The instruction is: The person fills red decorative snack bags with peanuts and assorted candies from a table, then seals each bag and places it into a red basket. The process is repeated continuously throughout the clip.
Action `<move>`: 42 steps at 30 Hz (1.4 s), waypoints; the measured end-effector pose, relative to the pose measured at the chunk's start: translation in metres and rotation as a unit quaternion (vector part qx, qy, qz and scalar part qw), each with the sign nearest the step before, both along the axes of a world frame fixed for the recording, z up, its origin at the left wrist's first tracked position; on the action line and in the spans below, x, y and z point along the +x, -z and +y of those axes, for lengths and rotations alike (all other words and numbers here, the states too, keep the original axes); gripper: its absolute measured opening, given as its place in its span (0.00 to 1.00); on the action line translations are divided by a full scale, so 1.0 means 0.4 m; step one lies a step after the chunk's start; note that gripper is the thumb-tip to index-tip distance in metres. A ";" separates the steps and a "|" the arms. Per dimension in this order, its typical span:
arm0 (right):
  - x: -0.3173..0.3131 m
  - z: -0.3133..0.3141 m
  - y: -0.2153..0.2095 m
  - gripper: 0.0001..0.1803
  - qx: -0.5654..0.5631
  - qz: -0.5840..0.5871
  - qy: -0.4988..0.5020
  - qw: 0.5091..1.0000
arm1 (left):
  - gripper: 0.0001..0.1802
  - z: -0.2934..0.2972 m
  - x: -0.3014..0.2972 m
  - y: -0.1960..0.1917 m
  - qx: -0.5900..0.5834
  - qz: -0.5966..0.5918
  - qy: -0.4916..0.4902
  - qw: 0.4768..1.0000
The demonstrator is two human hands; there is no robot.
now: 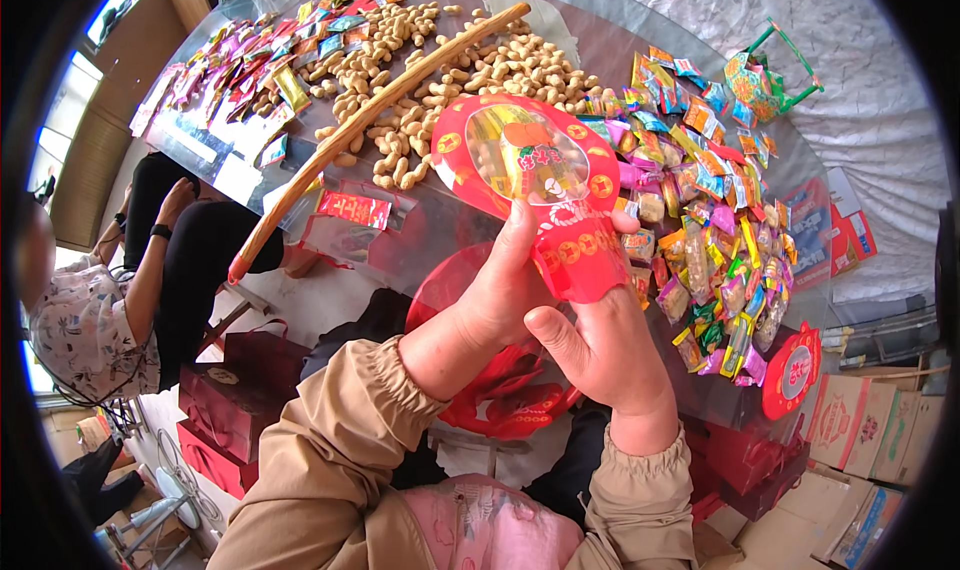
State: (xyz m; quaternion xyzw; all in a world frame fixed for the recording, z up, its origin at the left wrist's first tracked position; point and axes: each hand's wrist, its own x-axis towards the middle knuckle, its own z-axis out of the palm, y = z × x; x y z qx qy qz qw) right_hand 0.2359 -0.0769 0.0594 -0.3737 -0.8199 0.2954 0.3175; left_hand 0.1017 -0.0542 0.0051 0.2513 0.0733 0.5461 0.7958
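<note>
Red window pouch point(540, 185), snacks inside, held by both hands.

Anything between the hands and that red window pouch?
Nothing visible. Both the left hand and the right hand already grip the red plastic pouch with a clear round window, held up over the peanuts and wrapped candies on the table.
</note>
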 end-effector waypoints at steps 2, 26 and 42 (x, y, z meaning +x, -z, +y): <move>0.000 0.004 -0.001 0.32 0.010 -0.005 -0.002 1.000 | 0.51 0.004 -0.005 -0.003 -0.008 -0.030 0.001 1.000; 0.008 0.006 0.027 0.27 -0.104 0.077 -0.041 0.991 | 0.45 0.000 -0.010 -0.006 0.011 0.072 -0.025 0.997; 0.027 -0.005 0.042 0.23 0.145 0.041 0.012 0.989 | 0.55 0.024 -0.021 -0.020 -0.081 -0.014 -0.033 0.996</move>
